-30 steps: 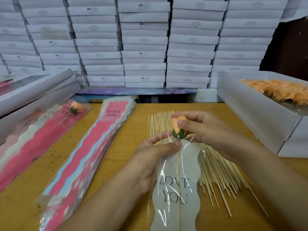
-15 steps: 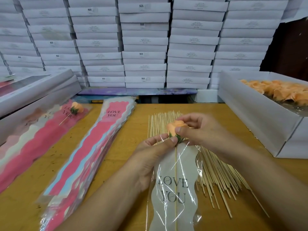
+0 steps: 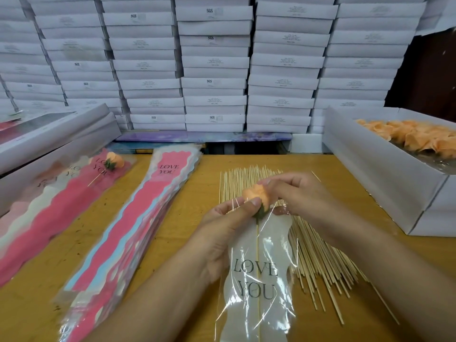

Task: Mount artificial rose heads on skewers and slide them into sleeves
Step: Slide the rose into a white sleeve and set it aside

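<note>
An orange rose head (image 3: 254, 192) with a green base sits on a skewer (image 3: 258, 267) that runs down inside a clear sleeve (image 3: 256, 280) printed LOVE YOU. My left hand (image 3: 222, 228) pinches the sleeve's top edge at the rose, thumb against the flower. My right hand (image 3: 296, 193) grips the rose head from the right. The rose is at the sleeve's mouth, its base just inside the film.
Loose skewers (image 3: 320, 255) lie spread under my hands. A stack of pink sleeves (image 3: 138, 218) lies to the left, and a sleeved rose (image 3: 113, 161) on another pile. A white box (image 3: 385, 174) of orange rose heads (image 3: 414, 137) stands right. White boxes are stacked behind.
The rose head has tilted left and dropped a little toward the sleeve's mouth. Both hands shifted slightly down and left with it.
</note>
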A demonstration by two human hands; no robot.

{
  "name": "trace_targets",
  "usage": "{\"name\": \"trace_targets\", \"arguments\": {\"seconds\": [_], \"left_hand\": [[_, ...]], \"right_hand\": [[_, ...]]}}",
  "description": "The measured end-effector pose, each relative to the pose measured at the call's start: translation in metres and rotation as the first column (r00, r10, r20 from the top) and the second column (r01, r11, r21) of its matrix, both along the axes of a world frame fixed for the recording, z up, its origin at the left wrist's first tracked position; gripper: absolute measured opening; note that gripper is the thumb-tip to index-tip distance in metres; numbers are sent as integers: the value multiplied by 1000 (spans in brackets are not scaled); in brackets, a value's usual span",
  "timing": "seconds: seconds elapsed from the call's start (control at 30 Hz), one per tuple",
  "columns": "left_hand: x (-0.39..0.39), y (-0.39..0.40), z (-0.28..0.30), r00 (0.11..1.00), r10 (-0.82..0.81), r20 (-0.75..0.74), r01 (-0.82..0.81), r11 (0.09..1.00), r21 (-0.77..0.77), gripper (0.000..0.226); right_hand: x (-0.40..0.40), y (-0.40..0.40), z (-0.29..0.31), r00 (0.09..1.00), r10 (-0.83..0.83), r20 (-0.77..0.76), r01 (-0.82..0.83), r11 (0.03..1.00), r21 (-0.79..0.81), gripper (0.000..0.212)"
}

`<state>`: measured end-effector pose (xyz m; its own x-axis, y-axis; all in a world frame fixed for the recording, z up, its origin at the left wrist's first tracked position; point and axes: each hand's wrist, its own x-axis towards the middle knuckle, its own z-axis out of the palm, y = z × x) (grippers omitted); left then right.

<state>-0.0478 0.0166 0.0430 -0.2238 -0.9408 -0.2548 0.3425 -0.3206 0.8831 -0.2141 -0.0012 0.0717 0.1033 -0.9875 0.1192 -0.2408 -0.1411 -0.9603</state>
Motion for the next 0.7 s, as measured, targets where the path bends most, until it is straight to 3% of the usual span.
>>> {"name": "trace_targets", "arguments": {"seconds": [0.2,0.7], "left_hand": [[3,-4,-3,1000,21,7,-21,1000,-18,80],[6,-7,-4,999,9,-52,-8,1000,10,75]], "right_hand": [[2,5,4,999,29,-34,-28,999,41,25],[1,6,4,985,72,-156,-50,989,143,47]]}}
